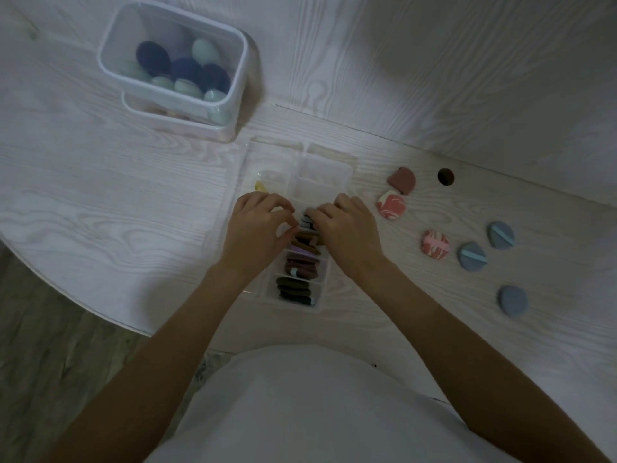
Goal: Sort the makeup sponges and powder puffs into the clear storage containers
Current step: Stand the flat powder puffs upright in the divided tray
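A pale wood-grain table [133, 182] carries everything, and a round hole [445, 176] pierces it near the back wall. The largest container is a deep clear tub [173, 66] at the far left, holding egg-shaped makeup sponges [182, 66] in navy, mint and lilac (a second clear box seems to sit under it, though its contents are too blurred to name). Nearer the person lies a long clear divided organizer [329, 172] with two rows of compartments. The far compartments on the right row look bare; the near ones hold stacked powder puffs [295, 289], dark olive in the nearest, maroon next, then lilac and brown, and a blue-grey one beneath the fingers. A small yellow item [261, 186] shows at the organizer's left side. Both hands curl over the middle compartments: the left hand [258, 225] has bent fingers at the divider, and the right hand [347, 228] presses curled fingertips onto the blue-grey puff; whether either truly grips anything I cannot tell. To the right, loose puffs [470, 257] lie apart on the table: one maroon, two pink marbled, three blue.
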The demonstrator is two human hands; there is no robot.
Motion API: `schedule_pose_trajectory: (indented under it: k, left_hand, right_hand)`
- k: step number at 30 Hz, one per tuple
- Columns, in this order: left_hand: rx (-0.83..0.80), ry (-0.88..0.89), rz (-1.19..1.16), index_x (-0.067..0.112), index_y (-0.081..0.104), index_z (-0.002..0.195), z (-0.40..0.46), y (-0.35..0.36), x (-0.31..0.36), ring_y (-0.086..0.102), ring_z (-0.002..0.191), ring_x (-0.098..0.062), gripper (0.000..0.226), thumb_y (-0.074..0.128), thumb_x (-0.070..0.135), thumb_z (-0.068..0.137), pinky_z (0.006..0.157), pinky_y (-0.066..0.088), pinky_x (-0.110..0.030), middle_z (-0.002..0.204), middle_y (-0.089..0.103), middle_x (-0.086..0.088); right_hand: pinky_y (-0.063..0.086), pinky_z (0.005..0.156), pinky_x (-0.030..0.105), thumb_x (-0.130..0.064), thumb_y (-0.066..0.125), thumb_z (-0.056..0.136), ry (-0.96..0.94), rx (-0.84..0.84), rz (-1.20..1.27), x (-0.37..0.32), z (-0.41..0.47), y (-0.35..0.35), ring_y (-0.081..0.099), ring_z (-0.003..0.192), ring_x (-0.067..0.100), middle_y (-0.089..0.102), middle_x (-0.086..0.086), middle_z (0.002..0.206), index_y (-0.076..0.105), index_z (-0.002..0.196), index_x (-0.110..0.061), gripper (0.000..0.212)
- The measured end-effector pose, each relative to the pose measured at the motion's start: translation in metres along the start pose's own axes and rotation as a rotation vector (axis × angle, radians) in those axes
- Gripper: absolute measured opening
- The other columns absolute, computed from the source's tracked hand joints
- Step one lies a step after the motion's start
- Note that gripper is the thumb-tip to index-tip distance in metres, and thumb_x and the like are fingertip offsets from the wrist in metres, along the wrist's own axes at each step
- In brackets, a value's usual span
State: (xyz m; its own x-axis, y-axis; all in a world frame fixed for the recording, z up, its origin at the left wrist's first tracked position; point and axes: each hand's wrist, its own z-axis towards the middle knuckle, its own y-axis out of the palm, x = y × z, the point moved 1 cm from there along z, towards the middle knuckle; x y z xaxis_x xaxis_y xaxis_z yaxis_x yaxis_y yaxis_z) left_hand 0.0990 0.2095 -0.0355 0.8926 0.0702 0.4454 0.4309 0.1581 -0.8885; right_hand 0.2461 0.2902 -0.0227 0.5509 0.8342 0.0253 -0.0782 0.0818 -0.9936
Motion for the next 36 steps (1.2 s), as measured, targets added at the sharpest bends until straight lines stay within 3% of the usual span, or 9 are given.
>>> schedule_pose_trajectory:
  k: [3, 6, 9, 12, 15, 19, 27, 32, 36]
  left_hand:
    - [0.007, 0.012, -0.007, 0.018, 0.072, 0.076, 0.0, 0.0, -0.001, 0.06, 0.085, -0.023, 0.017, 0.062, 0.032, 0.077, 0.085, 0.035, -0.032, 0.093, 0.067, 0.001]
    - [-0.001, 0.017, -0.004, 0.018, 0.072, 0.076, 0.001, 0.0, -0.003, 0.06, 0.086, -0.024, 0.016, 0.063, 0.031, 0.077, 0.086, 0.034, -0.032, 0.093, 0.068, 0.0]
    - [-0.008, 0.019, 0.005, 0.018, 0.072, 0.076, 0.0, -0.001, -0.002, 0.06, 0.086, -0.024, 0.021, 0.059, 0.034, 0.078, 0.085, 0.034, -0.032, 0.093, 0.068, 0.0]
    - [-0.007, 0.022, 0.012, 0.017, 0.072, 0.077, -0.001, -0.002, 0.001, 0.06, 0.085, -0.025, 0.022, 0.056, 0.032, 0.078, 0.083, 0.035, -0.032, 0.093, 0.067, -0.001]
    - [-0.019, 0.023, 0.035, 0.016, 0.071, 0.083, -0.002, -0.003, 0.001, 0.061, 0.087, -0.027, 0.023, 0.052, 0.029, 0.08, 0.083, 0.035, -0.033, 0.096, 0.067, -0.002]
    - [-0.058, 0.026, 0.075, 0.016, 0.069, 0.1, -0.009, -0.01, 0.013, 0.059, 0.096, -0.03, 0.03, 0.052, 0.03, 0.079, 0.086, 0.041, -0.04, 0.102, 0.067, -0.005]
    - [0.041, 0.244, -0.2, 0.014, 0.068, 0.103, -0.017, -0.001, 0.087, 0.058, 0.086, -0.015, 0.024, 0.053, 0.024, 0.087, 0.077, 0.045, -0.026, 0.093, 0.068, -0.001]
    - [-0.213, 0.353, -0.401, 0.014, 0.067, 0.106, 0.024, 0.048, 0.157, 0.06, 0.087, -0.007, 0.028, 0.05, 0.029, 0.089, 0.078, 0.045, -0.019, 0.094, 0.068, 0.003]
    - [-0.377, 0.314, -0.342, 0.01, 0.062, 0.114, 0.073, 0.103, 0.202, 0.062, 0.093, -0.024, 0.029, 0.055, 0.024, 0.09, 0.081, 0.044, -0.028, 0.102, 0.065, -0.009]
  right_hand:
    - [0.028, 0.055, 0.023, -0.011, 0.081, 0.054, 0.024, -0.14, -0.057, -0.002, 0.004, -0.001, 0.048, 0.05, 0.013, 0.061, -0.007, 0.051, 0.069, 0.068, -0.024, 0.022]
    - [0.018, 0.049, 0.021, -0.009, 0.081, 0.04, 0.01, -0.302, -0.101, -0.005, 0.014, 0.01, 0.028, 0.042, 0.011, 0.051, -0.007, 0.042, 0.058, 0.048, -0.026, 0.029]
    - [0.017, 0.045, 0.019, -0.012, 0.082, 0.043, 0.001, -0.334, -0.1, -0.003, 0.015, 0.015, 0.026, 0.043, 0.011, 0.051, -0.007, 0.043, 0.06, 0.05, -0.026, 0.028]
    - [0.022, 0.042, 0.015, -0.011, 0.085, 0.049, 0.061, -0.218, 0.034, 0.003, 0.007, 0.004, 0.047, 0.04, 0.013, 0.058, -0.006, 0.048, 0.07, 0.065, -0.025, 0.025]
    - [0.041, 0.044, 0.02, -0.014, 0.077, 0.067, 0.123, 0.016, 0.289, 0.008, 0.001, -0.001, 0.059, 0.051, 0.021, 0.068, 0.002, 0.06, 0.074, 0.075, -0.016, 0.009]
    - [0.045, 0.07, 0.027, -0.021, 0.063, 0.084, 0.183, 0.158, 0.398, 0.02, -0.023, -0.01, 0.061, 0.077, 0.023, 0.072, 0.003, 0.087, 0.071, 0.091, -0.011, 0.014]
    - [0.044, 0.087, 0.033, -0.016, 0.056, 0.086, 0.583, 0.17, 0.409, 0.053, -0.164, -0.017, 0.06, 0.094, 0.027, 0.07, 0.005, 0.098, 0.068, 0.106, -0.012, 0.023]
    - [0.042, 0.092, 0.035, -0.01, 0.061, 0.087, 0.939, 0.152, 0.471, 0.091, -0.244, -0.02, 0.058, 0.1, 0.031, 0.068, 0.01, 0.105, 0.067, 0.11, -0.012, 0.023]
    - [0.037, 0.096, 0.038, -0.006, 0.059, 0.088, 1.127, 0.065, 0.49, 0.129, -0.265, -0.014, 0.051, 0.111, 0.037, 0.057, 0.017, 0.125, 0.06, 0.121, -0.01, 0.033]
